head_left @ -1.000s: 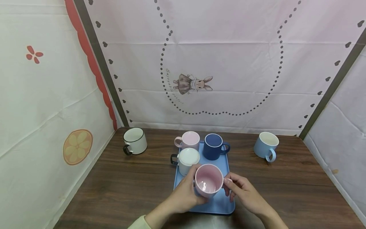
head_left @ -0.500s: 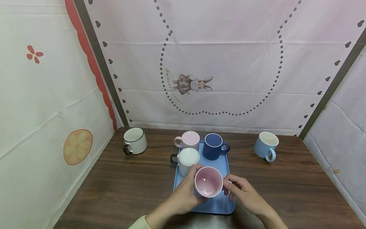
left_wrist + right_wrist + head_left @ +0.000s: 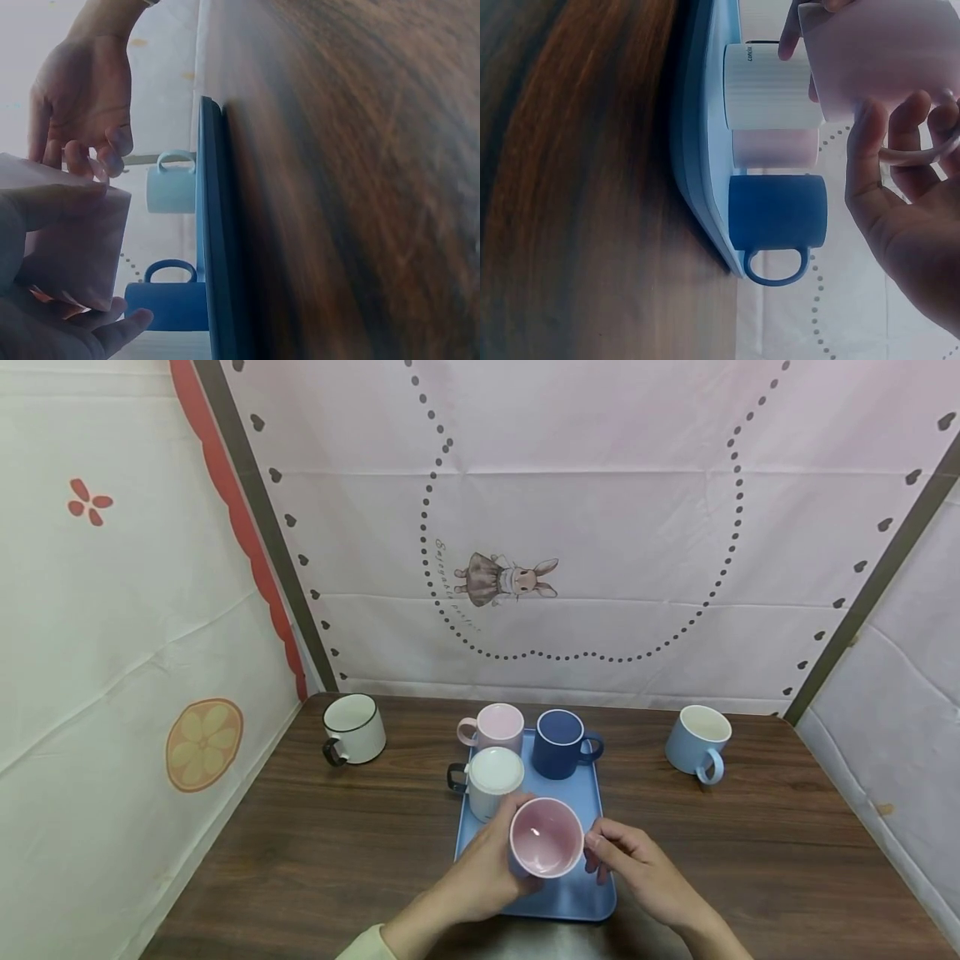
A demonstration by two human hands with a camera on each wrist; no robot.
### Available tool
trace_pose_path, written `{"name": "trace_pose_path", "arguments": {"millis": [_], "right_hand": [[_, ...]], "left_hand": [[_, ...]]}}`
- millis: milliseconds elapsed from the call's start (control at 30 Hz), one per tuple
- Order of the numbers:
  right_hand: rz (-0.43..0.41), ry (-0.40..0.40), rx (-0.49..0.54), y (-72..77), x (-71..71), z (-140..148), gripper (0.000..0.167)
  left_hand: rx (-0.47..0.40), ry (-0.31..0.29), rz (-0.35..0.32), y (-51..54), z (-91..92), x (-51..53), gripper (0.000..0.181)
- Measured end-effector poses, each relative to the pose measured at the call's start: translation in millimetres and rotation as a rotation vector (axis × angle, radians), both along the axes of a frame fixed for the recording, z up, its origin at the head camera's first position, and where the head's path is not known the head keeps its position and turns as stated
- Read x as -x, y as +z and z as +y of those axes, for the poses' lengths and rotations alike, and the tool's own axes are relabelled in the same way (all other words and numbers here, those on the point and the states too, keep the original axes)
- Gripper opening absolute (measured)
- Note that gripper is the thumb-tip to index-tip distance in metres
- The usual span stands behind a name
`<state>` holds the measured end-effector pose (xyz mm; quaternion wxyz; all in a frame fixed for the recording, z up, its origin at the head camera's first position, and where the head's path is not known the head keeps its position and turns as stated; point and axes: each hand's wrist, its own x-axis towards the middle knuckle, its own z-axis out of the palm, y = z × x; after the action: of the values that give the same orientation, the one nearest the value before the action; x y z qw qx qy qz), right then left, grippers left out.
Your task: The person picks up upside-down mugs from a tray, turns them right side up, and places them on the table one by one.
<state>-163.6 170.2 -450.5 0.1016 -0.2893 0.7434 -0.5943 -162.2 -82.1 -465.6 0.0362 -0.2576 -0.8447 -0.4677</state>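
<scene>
My left hand grips a pink mug round its body, above the near part of a blue tray. The mug is tilted so that its pink inside faces the head camera. On its right side my right hand holds the mug's handle with curled fingers, as the right wrist view shows. Behind the held mug, the tray carries a white mug with a black handle, a lighter pink mug and a dark blue mug.
A white mug with a black rim stands at the back left of the wooden table. A light blue mug is at the back right. Patterned cloth walls enclose the table's back and sides.
The held pink mug has moved down slightly in the head view, and its opening has turned a little more toward the camera. Both hands keep hold of it; the other mugs stay put.
</scene>
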Motion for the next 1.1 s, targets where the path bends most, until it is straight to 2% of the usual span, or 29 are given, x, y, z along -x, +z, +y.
{"name": "trace_pose_path", "arguments": {"millis": [233, 400, 500, 667, 800, 967, 1100], "right_hand": [[-0.001, -0.008, 0.012, -3.1, -0.1, -0.2, 0.03], [0.004, -0.026, 0.011, -5.5, 0.2, 0.5, 0.031], [-0.003, -0.038, 0.002, -7.2, 0.4, 1.8, 0.031], [-0.018, -0.056, 0.004, -9.1, 1.0, 4.8, 0.031], [-0.041, -0.062, 0.005, -8.9, 1.0, 7.6, 0.031], [-0.056, -0.071, 0.008, -9.1, 1.3, 8.8, 0.031], [-0.04, -0.073, 0.022, -10.9, 1.8, 8.6, 0.031]], "left_hand": [[0.053, 0.002, -0.018, -0.9, -3.1, -0.4, 0.099], [0.054, -0.026, -0.088, 0.9, -12.1, 0.6, 0.097], [0.075, -0.028, -0.133, 3.4, -21.8, 1.9, 0.091], [0.135, -0.03, -0.17, 7.3, -43.5, 5.9, 0.075], [0.175, 0.0, -0.21, 9.6, -61.5, 8.8, 0.065], [0.22, 0.034, -0.266, 9.4, -77.1, 12.8, 0.059], [0.22, 0.044, -0.324, 6.6, -85.8, 14.7, 0.057]]}}
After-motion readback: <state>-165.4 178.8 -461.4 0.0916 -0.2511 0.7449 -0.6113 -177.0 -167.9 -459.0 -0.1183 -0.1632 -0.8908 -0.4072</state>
